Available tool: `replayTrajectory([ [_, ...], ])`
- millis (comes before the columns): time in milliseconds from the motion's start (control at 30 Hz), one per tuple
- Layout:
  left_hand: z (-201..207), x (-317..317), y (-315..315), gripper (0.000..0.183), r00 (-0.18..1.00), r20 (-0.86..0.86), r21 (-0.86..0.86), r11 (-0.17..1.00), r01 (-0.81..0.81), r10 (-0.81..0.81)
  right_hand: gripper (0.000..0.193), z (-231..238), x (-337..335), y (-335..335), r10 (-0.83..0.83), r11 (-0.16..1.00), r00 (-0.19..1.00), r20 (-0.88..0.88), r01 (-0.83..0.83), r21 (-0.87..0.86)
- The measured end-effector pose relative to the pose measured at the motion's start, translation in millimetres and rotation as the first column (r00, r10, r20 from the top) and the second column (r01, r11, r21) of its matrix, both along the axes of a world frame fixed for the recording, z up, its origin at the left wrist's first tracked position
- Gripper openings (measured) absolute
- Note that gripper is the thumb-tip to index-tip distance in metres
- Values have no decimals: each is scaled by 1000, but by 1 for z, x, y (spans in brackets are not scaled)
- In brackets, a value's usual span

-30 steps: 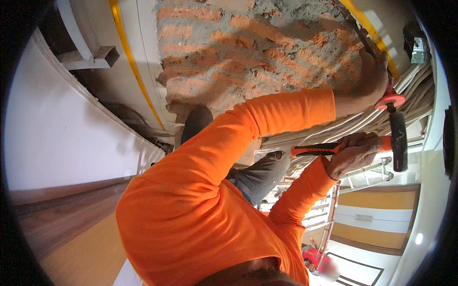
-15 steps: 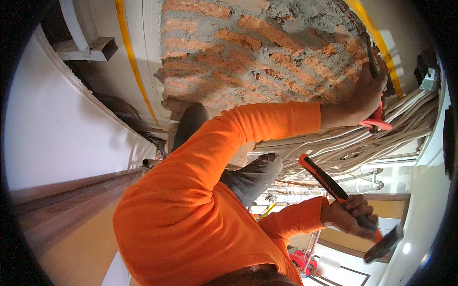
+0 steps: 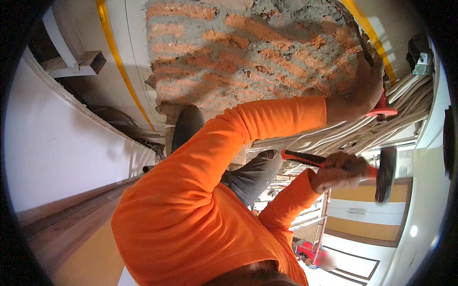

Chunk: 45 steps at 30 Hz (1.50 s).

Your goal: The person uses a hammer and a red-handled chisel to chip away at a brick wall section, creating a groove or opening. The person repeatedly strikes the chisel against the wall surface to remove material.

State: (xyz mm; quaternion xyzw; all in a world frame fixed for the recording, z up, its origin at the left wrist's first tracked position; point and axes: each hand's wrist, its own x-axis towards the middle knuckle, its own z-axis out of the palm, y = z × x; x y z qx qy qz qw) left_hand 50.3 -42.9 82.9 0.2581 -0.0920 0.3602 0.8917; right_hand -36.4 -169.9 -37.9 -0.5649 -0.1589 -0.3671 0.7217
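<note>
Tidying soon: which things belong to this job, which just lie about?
In the job:
black-and-orange hammer, right hand
dark metal chisel with round red guard, left hand
rough orange brickwork

Just about:
pale bundled cables
pale hollow square tube

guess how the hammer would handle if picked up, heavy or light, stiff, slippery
The hammer likely feels heavy for its size and top-heavy, since its dark, blocky head looks like metal. It should stay stiff: the handle runs straight out from the right hand. Black and orange, that handle appears rubber-coated, so it's probably not very slippery.
</note>
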Motion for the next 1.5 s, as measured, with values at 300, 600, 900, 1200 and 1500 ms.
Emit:
replayTrajectory([
  [300, -1, -10, -2, 32, 997, -28, -6, 997, 78, -78, 58, 20, 5, -30, -229, 896, 840, 491, -16, 444],
  [600, -41, -13, 16, 21, 950, 146, -18, 959, 283, -277, 62, -38, -3, 4, 107, 992, 994, -18, -105, 68],
  [900, -29, -15, 10, 23, 898, 74, 38, 901, 433, -434, 60, 20, -34, -24, -74, 972, 958, 277, 6, 237],
  [1200, 1, 4, -4, 22, 943, 52, -115, 936, 333, -329, 58, 10, 22, 36, -185, 971, 980, 68, 193, -142],
  [1500, 2, -1, -2, 27, 957, 54, -179, 941, 289, -284, 61, 47, -40, -10, -226, 959, 835, 501, 102, 264],
])
